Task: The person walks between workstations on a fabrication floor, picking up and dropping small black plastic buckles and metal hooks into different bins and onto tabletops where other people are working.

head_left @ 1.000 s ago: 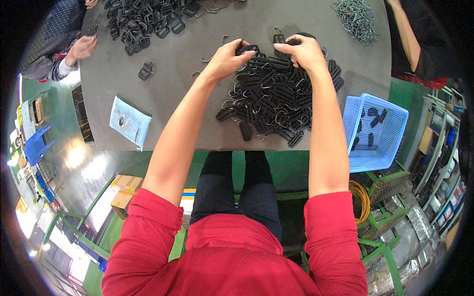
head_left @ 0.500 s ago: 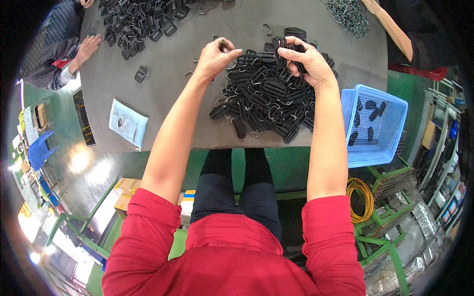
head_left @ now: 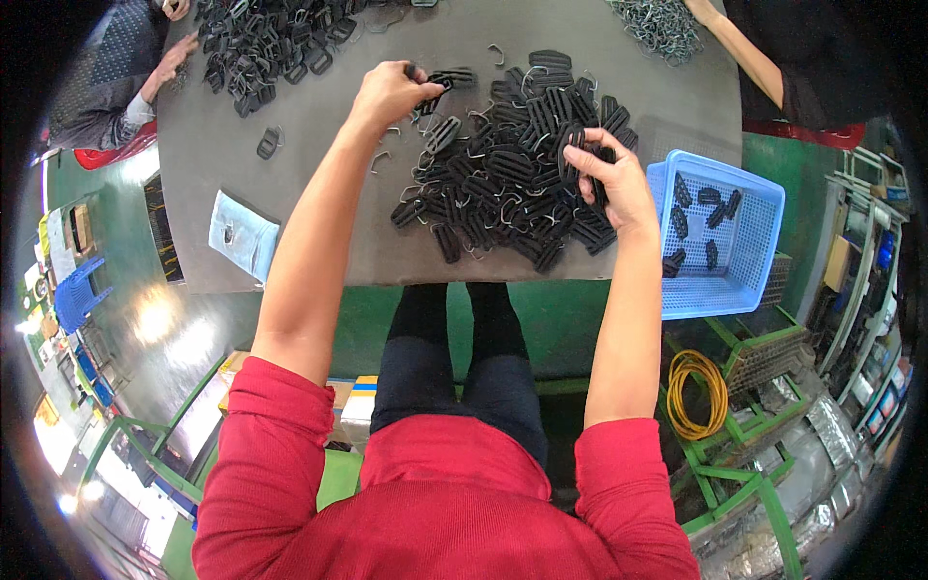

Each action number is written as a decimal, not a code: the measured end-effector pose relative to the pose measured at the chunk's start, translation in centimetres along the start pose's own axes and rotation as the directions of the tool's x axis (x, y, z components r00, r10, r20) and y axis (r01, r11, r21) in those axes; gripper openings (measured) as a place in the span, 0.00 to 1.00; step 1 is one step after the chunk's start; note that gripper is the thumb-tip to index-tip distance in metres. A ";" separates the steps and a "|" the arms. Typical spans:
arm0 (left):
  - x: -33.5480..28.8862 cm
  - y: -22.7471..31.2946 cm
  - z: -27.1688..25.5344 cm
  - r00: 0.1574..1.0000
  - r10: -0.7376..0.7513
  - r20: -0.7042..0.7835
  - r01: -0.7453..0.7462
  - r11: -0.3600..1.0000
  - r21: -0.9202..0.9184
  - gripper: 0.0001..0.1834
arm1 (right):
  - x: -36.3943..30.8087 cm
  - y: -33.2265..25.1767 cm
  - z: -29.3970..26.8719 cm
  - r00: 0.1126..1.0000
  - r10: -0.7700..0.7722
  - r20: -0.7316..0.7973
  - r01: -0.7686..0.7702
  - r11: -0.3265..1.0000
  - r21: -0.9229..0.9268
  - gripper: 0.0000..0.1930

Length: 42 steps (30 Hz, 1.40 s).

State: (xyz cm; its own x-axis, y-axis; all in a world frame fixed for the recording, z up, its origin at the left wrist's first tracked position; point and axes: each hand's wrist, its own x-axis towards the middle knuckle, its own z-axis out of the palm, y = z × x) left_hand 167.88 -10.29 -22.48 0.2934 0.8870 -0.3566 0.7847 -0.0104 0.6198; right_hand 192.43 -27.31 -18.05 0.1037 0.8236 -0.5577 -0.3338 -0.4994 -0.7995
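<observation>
Black ribbed strap buckles (head_left: 507, 166), many showing wire hooks: main pile on the grey table (head_left: 324, 208), between and below the two hands.

Left to right:

- Far left, upper edge: co-worker's hand (head_left: 176, 60) beside a heap of black open-frame buckles (head_left: 275, 48). Below the heap, well apart, one lone buckle (head_left: 268, 144); nearer the table's front edge, a light-blue cloth pouch (head_left: 244, 237).
- Left hand (head_left: 391, 94): beyond the pile's upper left, fingers curled, thumb and forefinger drawn together beside dark buckle pieces. Cannot tell whether a piece is gripped or merely lies behind the fingertips.
- Centre: pile broad and jumbled; a bare wire hook (head_left: 501, 58) lies apart above it.
- Right hand (head_left: 616, 181): over the pile's right side, grasping several ribbed buckles together between thumb and fingers.
- Right: blue perforated basket (head_left: 717, 297), just beside the right forearm. About seven black pieces (head_left: 711, 253) lie scattered inside. Heap of loose wire hooks (head_left: 660, 31) at upper right, near another person's forearm (head_left: 749, 63).

Progress, judged by location only: a small share sits in the basket, a handful in the right hand, by far the most in the pile. Whether every pile piece carries a hook cannot be told.
</observation>
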 end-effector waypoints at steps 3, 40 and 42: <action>-1.3 1.1 -2.0 0.974 -0.208 0.088 0.222 0.954 -0.203 0.17 | -1.5 0.4 -1.1 0.997 0.022 -0.076 -0.024 1.000 -0.019 0.11; -6.5 12.5 -2.2 0.860 0.167 0.482 -0.250 0.962 0.113 0.15 | 2.4 -1.6 0.6 0.854 -0.203 0.478 0.412 0.826 -0.385 0.16; -6.5 12.1 -3.2 0.866 0.206 0.455 -0.290 0.949 0.123 0.15 | 3.2 -1.3 1.1 0.843 -0.158 0.515 0.378 0.855 -0.356 0.14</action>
State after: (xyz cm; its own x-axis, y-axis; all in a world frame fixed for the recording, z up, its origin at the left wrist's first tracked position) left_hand 173.68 -14.74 -10.44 0.6642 0.5559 -0.4998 0.7269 -0.3242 0.6054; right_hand 192.19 -23.78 -18.58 -0.3421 0.9113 -0.2290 0.0876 -0.2118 -0.9734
